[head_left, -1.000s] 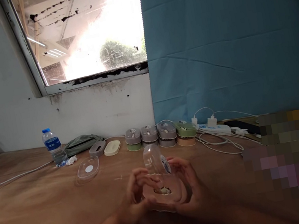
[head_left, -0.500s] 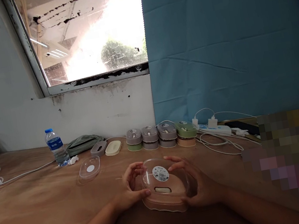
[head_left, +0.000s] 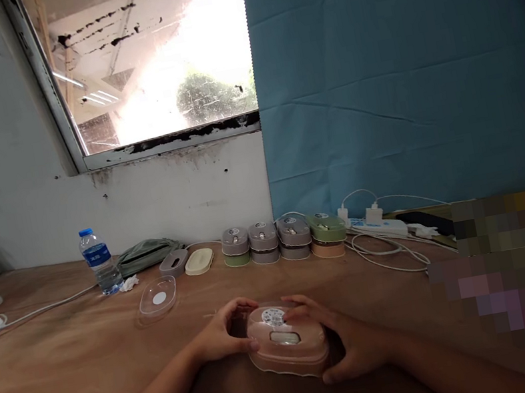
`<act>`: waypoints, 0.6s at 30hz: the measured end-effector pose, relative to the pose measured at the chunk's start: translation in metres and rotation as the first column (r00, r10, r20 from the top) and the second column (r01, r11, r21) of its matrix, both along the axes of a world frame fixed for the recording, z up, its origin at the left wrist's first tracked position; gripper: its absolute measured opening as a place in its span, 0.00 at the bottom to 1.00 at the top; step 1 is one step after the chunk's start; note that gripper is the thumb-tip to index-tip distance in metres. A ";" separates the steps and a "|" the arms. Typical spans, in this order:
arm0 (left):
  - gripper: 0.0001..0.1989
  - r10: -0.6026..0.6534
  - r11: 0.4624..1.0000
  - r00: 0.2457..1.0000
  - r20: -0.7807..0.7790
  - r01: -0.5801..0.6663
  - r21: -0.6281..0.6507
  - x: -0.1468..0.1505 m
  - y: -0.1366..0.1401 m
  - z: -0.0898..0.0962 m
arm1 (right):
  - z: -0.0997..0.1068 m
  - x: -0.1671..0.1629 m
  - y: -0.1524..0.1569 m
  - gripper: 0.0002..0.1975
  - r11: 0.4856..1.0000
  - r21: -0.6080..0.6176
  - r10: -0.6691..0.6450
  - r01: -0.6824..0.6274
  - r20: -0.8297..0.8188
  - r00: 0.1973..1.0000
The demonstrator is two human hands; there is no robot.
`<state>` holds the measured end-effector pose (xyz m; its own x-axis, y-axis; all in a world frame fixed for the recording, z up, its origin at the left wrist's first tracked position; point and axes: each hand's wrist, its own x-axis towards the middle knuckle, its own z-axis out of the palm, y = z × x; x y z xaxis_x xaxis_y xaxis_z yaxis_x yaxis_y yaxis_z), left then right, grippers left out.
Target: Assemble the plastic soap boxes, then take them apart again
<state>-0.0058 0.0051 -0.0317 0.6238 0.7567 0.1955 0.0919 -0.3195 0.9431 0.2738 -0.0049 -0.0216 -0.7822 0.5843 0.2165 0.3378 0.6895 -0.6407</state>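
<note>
In front of me on the table stands an oval pinkish-brown box with an oblong slot in its top. Over it sits a clear plastic lid bearing a round white printed label. My left hand curls round the lid's left side, thumb at the near edge and fingers at the far edge. On the right side my right hand spans the lid, its fingers over the top by the label and its thumb low at the near right corner.
Several two-tier oval boxes line the back. Left of them lie a cream lid, a grey lid, a clear cover, a grey-green pouch and a water bottle. Cables and a power strip lie at right.
Both hands have lowered the clear lid from a raised, tilted position down over the pinkish-brown box. The things at the back have stayed put.
</note>
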 end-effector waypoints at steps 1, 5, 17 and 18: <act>0.31 -0.009 1.000 1.000 -0.005 0.009 0.009 -0.001 0.000 0.001 | 0.001 0.000 -0.001 0.42 1.000 0.022 -0.002 0.001 0.031 1.000; 0.31 -0.034 0.999 0.999 0.028 0.033 0.035 0.000 -0.002 0.003 | 0.008 -0.001 -0.004 0.41 0.991 0.133 -0.008 -0.010 0.129 0.992; 0.31 -0.066 0.996 0.998 0.012 0.065 0.061 0.000 -0.002 0.005 | 0.011 0.002 -0.003 0.38 0.968 0.251 -0.035 -0.005 0.153 0.988; 0.31 -0.064 0.995 0.998 0.006 0.063 0.071 -0.001 -0.002 0.004 | 0.011 0.002 -0.004 0.38 0.969 0.246 -0.029 -0.009 0.150 0.988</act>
<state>-0.0065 0.0033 -0.0278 0.6682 0.6998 0.2525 0.0613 -0.3901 0.9187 0.2756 -0.0085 -0.0103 -0.8114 0.5358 0.2336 0.4250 0.8152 -0.3936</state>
